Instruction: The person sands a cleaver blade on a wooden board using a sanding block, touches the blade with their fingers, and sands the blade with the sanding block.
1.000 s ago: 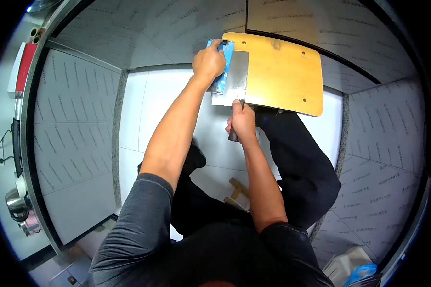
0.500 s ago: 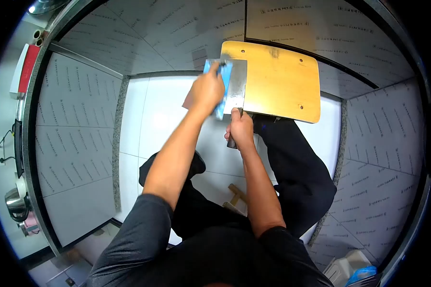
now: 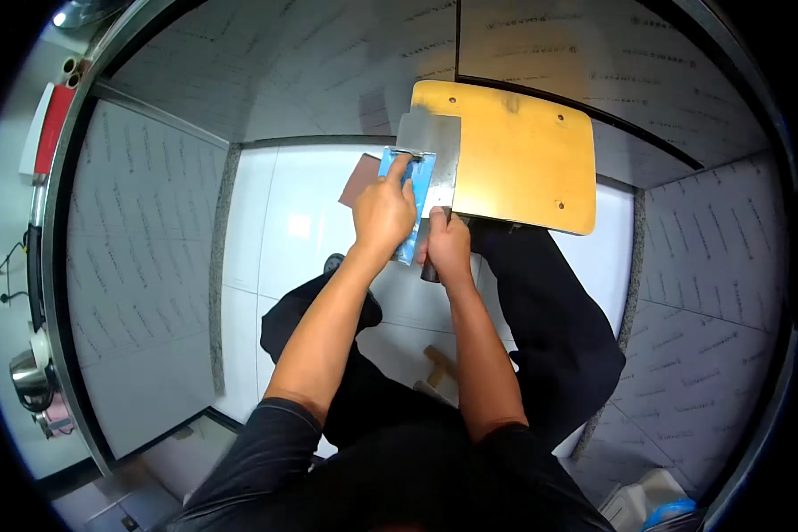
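A cleaver (image 3: 428,135) with a broad grey blade lies over the left edge of a yellow wooden stool top (image 3: 523,142). My right hand (image 3: 448,244) is wrapped round its dark handle, the thumb near the base of the blade. Closed on a long, flat blue block (image 3: 424,173) is my left hand (image 3: 386,213), its index finger stretched along the top. The block overlaps the left part of the blade; whether its underside touches the steel is hidden. A reddish-brown sheet (image 3: 358,182) shows to the left of the block.
My legs (image 3: 559,328) straddle the white tiled floor (image 3: 297,191), one knee beside the stool. A small wooden piece (image 3: 439,363) lies between them. Grey panelled cabinets (image 3: 142,239) surround me. A kettle (image 3: 31,379) stands on the left counter, and a pale bin (image 3: 643,496) sits lower right.
My left hand has drawn the blue block down the blade toward me, baring the blade's far end. My right hand and the cleaver have hardly moved.
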The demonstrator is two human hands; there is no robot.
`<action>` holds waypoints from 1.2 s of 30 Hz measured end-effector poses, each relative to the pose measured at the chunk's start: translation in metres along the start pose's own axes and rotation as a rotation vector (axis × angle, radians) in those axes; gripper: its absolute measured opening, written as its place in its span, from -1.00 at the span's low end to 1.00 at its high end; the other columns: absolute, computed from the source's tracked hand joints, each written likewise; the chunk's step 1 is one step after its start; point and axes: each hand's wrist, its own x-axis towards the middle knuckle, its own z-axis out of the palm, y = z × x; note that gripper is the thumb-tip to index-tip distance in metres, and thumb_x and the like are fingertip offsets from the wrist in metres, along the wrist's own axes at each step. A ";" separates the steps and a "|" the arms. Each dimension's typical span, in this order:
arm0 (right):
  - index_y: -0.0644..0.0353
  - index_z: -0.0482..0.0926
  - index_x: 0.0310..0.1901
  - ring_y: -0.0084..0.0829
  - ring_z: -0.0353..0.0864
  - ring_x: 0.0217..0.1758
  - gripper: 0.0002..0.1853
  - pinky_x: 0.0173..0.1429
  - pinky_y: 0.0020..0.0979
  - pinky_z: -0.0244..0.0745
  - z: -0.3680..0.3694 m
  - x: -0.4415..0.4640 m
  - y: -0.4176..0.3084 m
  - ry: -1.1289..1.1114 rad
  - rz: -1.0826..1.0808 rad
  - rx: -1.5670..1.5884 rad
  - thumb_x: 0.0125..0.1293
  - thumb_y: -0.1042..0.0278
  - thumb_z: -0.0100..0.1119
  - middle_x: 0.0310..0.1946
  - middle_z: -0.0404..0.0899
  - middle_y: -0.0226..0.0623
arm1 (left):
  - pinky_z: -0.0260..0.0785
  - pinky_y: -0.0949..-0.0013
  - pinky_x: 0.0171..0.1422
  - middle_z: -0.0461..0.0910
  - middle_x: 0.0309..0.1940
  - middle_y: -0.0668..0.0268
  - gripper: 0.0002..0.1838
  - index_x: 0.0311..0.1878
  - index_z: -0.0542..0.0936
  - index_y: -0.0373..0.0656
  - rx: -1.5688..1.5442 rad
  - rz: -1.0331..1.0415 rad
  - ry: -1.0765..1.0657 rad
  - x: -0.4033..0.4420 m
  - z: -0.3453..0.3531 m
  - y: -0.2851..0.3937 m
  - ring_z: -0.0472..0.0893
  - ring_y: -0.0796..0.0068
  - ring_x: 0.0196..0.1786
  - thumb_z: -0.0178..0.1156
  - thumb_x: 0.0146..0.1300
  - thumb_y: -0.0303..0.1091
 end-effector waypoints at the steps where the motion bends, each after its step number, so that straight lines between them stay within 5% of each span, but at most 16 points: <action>1: 0.38 0.51 -0.10 -0.37 0.48 -0.72 -0.61 -0.64 -0.29 0.44 -0.001 0.000 -0.001 -0.005 0.002 -0.020 0.52 0.12 -0.06 -0.63 0.48 -0.18 | 0.50 -0.13 0.02 0.70 -0.14 -0.12 -0.54 0.32 0.53 0.05 0.002 0.018 0.002 0.001 -0.005 0.004 0.67 -0.21 -0.07 0.09 0.36 -0.18; 6: 0.41 0.50 -0.09 -0.38 0.48 -0.72 -0.58 -0.64 -0.32 0.46 0.001 -0.009 -0.010 0.015 0.037 -0.036 0.52 0.09 -0.05 -0.64 0.47 -0.20 | 0.50 -0.14 0.01 0.69 -0.24 -0.15 -0.59 0.26 0.56 0.01 0.049 -0.006 0.031 0.076 -0.001 0.008 0.68 -0.23 -0.13 0.04 0.39 -0.18; 11: 0.41 0.50 -0.09 -0.36 0.46 -0.74 -0.59 -0.64 -0.28 0.44 0.002 -0.003 -0.008 0.007 0.028 -0.023 0.53 0.11 -0.07 -0.66 0.44 -0.22 | 0.49 -0.15 0.00 0.70 -0.20 -0.16 -0.58 0.27 0.56 0.03 0.023 0.001 -0.017 0.009 -0.008 0.008 0.68 -0.21 -0.14 0.07 0.38 -0.18; 16: 0.41 0.50 -0.10 -0.35 0.48 -0.73 -0.58 -0.64 -0.27 0.44 -0.001 -0.009 -0.013 0.007 0.059 -0.039 0.52 0.10 -0.06 -0.66 0.44 -0.21 | 0.49 -0.14 0.02 0.70 -0.18 -0.15 -0.58 0.28 0.55 0.04 0.056 -0.011 0.009 0.065 -0.007 0.010 0.68 -0.21 -0.12 0.08 0.38 -0.19; 20: 0.41 0.49 -0.12 -0.36 0.48 -0.74 -0.58 -0.64 -0.27 0.46 -0.001 -0.005 -0.006 0.039 0.015 -0.060 0.52 0.10 -0.05 -0.66 0.45 -0.21 | 0.51 -0.07 0.05 0.70 -0.18 -0.12 -0.57 0.29 0.55 0.03 0.030 -0.058 -0.026 -0.008 -0.010 0.012 0.69 -0.18 -0.11 0.13 0.35 -0.29; 26: 0.36 0.48 -0.09 -0.35 0.50 -0.73 -0.57 -0.63 -0.29 0.47 -0.002 -0.008 -0.010 0.011 0.029 -0.048 0.52 0.04 -0.07 -0.65 0.47 -0.20 | 0.50 -0.08 0.06 0.70 -0.16 -0.13 -0.57 0.29 0.55 0.02 0.027 -0.034 0.009 0.076 -0.002 0.013 0.68 -0.20 -0.09 0.07 0.38 -0.21; 36: 0.41 0.49 -0.19 -0.33 0.51 -0.75 -0.60 -0.61 -0.28 0.46 0.000 -0.005 -0.007 0.012 0.025 -0.024 0.52 0.13 -0.07 -0.68 0.48 -0.18 | 0.50 -0.13 0.02 0.69 -0.21 -0.18 -0.55 0.31 0.53 0.03 0.049 -0.096 -0.085 0.031 -0.008 0.014 0.68 -0.22 -0.13 0.05 0.38 -0.20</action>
